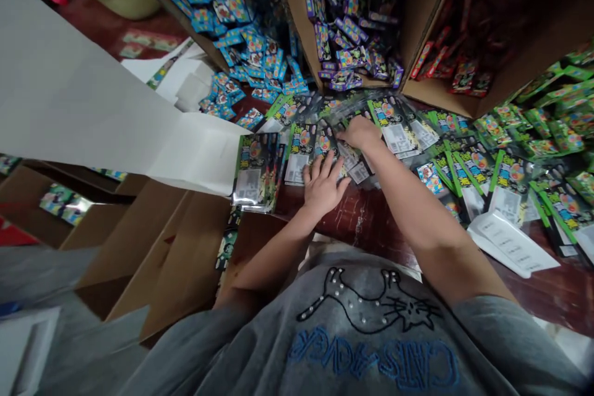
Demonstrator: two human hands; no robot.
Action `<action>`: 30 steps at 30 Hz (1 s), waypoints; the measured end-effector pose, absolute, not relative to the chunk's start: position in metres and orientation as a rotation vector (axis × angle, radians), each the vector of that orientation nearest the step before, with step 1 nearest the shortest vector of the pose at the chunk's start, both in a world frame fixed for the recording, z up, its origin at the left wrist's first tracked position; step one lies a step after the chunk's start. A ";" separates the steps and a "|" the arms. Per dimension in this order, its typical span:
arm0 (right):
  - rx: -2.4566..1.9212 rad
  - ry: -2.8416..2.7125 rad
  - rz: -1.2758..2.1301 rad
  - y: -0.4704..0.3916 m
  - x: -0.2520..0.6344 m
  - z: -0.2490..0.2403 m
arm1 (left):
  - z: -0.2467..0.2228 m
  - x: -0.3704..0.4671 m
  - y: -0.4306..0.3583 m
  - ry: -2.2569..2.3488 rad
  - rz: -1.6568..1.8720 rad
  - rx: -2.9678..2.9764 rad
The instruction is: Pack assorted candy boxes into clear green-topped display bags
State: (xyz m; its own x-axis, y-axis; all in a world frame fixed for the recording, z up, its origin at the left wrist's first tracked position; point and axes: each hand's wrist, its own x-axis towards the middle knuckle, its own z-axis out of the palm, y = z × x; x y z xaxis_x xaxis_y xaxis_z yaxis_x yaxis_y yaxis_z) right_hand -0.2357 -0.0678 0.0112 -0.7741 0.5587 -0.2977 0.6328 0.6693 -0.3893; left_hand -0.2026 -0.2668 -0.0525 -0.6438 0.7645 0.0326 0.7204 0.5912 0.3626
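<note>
Flat green-and-black printed packets (302, 145) lie in overlapping piles on the dark red table (355, 213). My left hand (325, 184) rests palm down with spread fingers on the lower part of these packets. Just beyond it, my right hand (362, 133) reaches down with curled fingers at the packets' upper part; what its fingertips hold is hidden. A neat stack of similar packets (255, 170) sits left of my left hand. More packets (394, 124) lie right of my right hand.
Cardboard boxes along the back hold small blue packs (255, 49), purple packs (350, 52) and red packs (464, 74). Green packs (552, 117) are heaped at the right, near a white tray (510, 244). Open cartons (158, 247) stand at lower left, below a white sheet (116, 99).
</note>
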 end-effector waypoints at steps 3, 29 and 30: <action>1.009 2.680 -0.785 -0.067 -0.241 0.013 | -0.053 -0.206 -0.266 2.656 0.541 1.285; 0.382 3.204 -0.762 -0.080 -0.004 0.088 | 0.019 -0.167 -0.240 1.699 0.987 1.288; 0.313 3.110 -0.767 -0.078 -0.001 0.092 | 0.021 -0.167 -0.241 1.673 0.986 1.274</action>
State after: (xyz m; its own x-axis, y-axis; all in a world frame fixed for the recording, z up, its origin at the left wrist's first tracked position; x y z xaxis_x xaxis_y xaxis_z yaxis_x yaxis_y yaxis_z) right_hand -0.0013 -0.0782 0.0923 -0.9781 0.2061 0.0277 0.1695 0.8676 -0.4675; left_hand -0.1665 -0.2405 0.0207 -0.1770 0.9750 -0.1343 0.3548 0.1905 0.9153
